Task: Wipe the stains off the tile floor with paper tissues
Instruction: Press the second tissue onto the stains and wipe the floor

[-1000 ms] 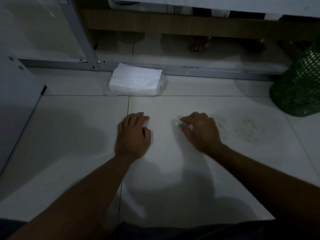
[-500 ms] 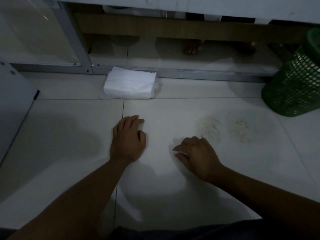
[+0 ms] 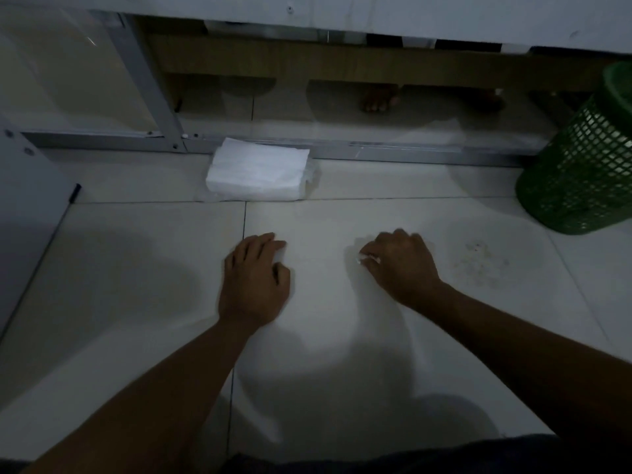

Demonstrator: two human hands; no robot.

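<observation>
Head view shows the left hand [image 3: 254, 280] lying flat on the tile floor [image 3: 136, 268], its fingers [image 3: 263, 241] loosely together and holding nothing. To its right, the right hand [image 3: 402, 265] presses down with fingers [image 3: 371, 258] curled tightly on a small wad of tissue [image 3: 359, 261]. A faint stain [image 3: 480, 263] lies just right of this hand. The tissue stack [image 3: 258, 176] sits further ahead, a green basket [image 3: 578, 172] at far right.

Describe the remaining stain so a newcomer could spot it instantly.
Start at the green mesh basket on the right. On the tile just in front of it, right of the right hand, lies the stain: a faint speckled brownish patch, the only mark on pale floor.
</observation>
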